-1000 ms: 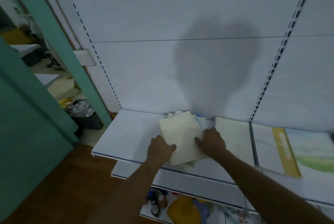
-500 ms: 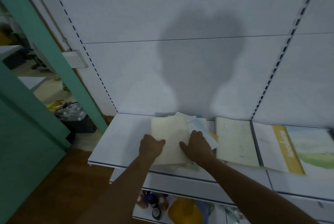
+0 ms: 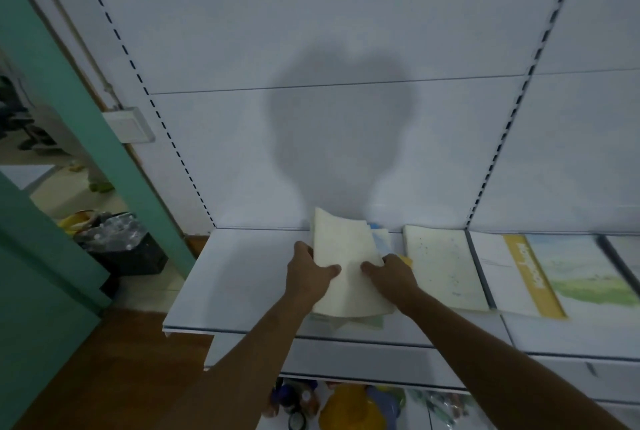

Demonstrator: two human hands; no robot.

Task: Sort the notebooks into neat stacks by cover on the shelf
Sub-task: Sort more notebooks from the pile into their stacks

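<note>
A cream-covered notebook point(image 3: 346, 266) is tilted up off a loose pile of notebooks point(image 3: 375, 246) on the white shelf point(image 3: 242, 277). My left hand point(image 3: 308, 273) grips its left edge with the thumb on the cover. My right hand point(image 3: 391, 273) holds its right side, thumb on top as well. Edges of pale blue and green covers peek out from under the lifted notebook. To the right lies a speckled cream notebook point(image 3: 443, 270), and beyond it a notebook with a yellow band and a landscape picture point(image 3: 540, 273).
The shelf's left part is bare white board. A lower shelf point(image 3: 346, 405) holds a yellow object and small jars. A teal door frame point(image 3: 104, 138) stands to the left, with a dark bin of plastic bottles point(image 3: 114, 242) on the floor behind it.
The cream notebook has risen from lying flat on the pile to being tilted up. Both thumbs have come onto its cover.
</note>
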